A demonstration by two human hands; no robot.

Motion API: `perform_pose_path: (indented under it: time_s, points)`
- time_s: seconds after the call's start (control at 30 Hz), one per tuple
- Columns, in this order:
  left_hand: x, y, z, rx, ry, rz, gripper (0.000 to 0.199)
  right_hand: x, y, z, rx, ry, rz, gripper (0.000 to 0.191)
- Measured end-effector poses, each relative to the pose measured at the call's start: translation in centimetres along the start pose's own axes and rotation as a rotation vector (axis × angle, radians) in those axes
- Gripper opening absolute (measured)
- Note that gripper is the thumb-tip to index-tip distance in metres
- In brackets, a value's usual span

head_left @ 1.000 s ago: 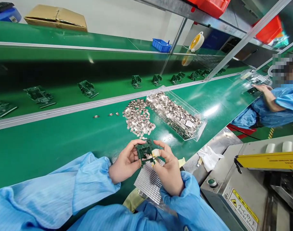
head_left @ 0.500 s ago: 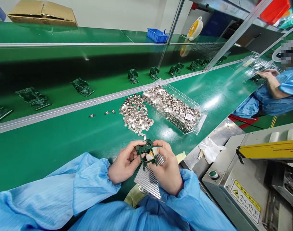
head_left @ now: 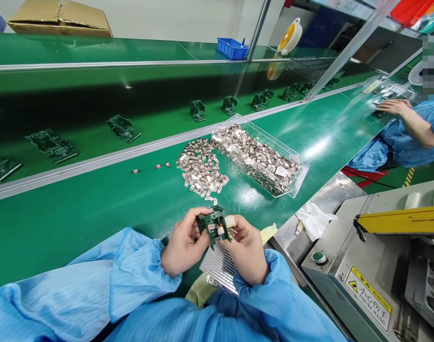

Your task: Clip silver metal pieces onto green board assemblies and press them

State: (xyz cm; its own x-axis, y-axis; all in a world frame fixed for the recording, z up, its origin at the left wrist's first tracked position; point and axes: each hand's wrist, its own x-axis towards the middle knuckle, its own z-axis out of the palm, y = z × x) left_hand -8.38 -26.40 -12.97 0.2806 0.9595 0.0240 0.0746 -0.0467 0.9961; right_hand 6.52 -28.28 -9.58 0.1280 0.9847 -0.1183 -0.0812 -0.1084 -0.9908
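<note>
A dark green plastic frame [head_left: 214, 225] with open slots is held up in front of me. My left hand [head_left: 185, 241] grips its left side, thumb in front and fingers behind. My right hand [head_left: 248, 244] is closed at the frame's right side, with pale covers on its fingertips. One covered fingertip reaches into the frame's opening; whether a small part is pinched there is hidden. Under the hands lies a silver ribbed tray [head_left: 219, 267]. Just beyond the frame spreads a pile of small metal pieces [head_left: 202, 171].
Behind the pile stands a clear plastic bin [head_left: 259, 156] full of metal pieces. Several green frames [head_left: 120, 128] line the shelf beyond the aluminium rail. To the right are a grey machine [head_left: 345, 251] with a yellow bar and a co-worker in blue [head_left: 409, 128].
The green frame has turned in my hands, so its opening faces me more. My right fingers have shifted to its right edge. The co-worker's hand has moved slightly.
</note>
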Motion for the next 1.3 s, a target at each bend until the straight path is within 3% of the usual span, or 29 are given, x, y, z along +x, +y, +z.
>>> perform_pose_path:
  time_s: [0.2,0.43,0.53,0.63,0.8,1.03,1.17,1.3]
  points:
    - [-0.1,0.2,0.0,0.014,0.051,0.032,0.033,0.2,-0.5,0.7,0.155,0.036,0.148,0.027]
    - [-0.8,1.1,0.1,-0.008,0.033,0.064,0.032,-0.9,0.0,0.9,0.226,0.089,0.136,0.029]
    - [-1.6,1.6,0.6,-0.019,-0.011,0.076,0.03,-2.1,-0.1,0.3,0.242,0.148,0.099,0.034]
    - [-2.4,1.8,1.3,-0.047,-0.039,0.078,0.031,-3.7,-0.5,-0.6,0.274,0.126,0.105,0.043]
    - [-3.1,2.3,2.7,-0.06,-0.115,0.063,0.032,-6.0,-0.9,-2.0,0.319,0.122,0.107,0.04]
    - [-3.7,2.1,4.1,-0.008,-0.175,0.081,0.036,-7.2,-0.5,-2.6,0.275,0.246,0.094,0.04]
    - [-4.0,2.4,4.3,0.051,-0.21,0.074,0.04,-7.7,-0.1,-2.7,0.301,0.242,0.071,0.037]
    - [-3.0,2.7,4.0,0.086,-0.268,0.052,0.037,-8.4,1.5,-5.0,0.258,0.226,0.024,0.033]
